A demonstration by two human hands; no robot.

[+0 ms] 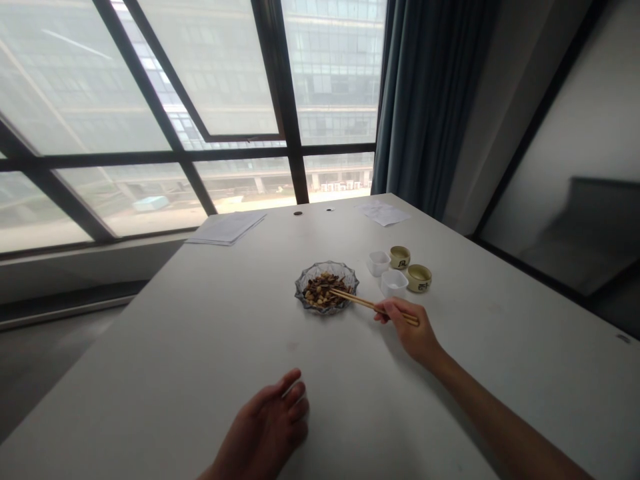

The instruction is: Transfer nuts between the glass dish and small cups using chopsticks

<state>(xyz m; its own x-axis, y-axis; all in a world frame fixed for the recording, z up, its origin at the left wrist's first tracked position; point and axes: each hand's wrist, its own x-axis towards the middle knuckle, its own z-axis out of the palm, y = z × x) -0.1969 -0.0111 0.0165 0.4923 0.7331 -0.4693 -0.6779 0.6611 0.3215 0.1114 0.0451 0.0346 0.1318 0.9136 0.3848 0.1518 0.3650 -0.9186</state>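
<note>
My right hand [407, 327] grips a pair of wooden chopsticks [363, 302], their tips down among the mixed nuts and seeds [320, 293] in a clear glass bowl [351, 277] with a scalloped rim. Whether the tips pinch a piece is too small to tell. Nearer to me, my left hand [275, 423] rests on its side by the white table, palm turned inward, fingers loosely curled and holding nothing. Behind my right hand stand two small white plastic cups, a front one [395, 285] and a rear one [379, 263].
Two olive-green ceramic cups with dark characters, a rear one [400, 258] and a front one [419, 279], stand right of the white cups. Papers [227, 228] lie at the table's far left, with more sheets [384, 213] at the far right. Windows and a blue curtain [425, 100] border the white table [200, 347].
</note>
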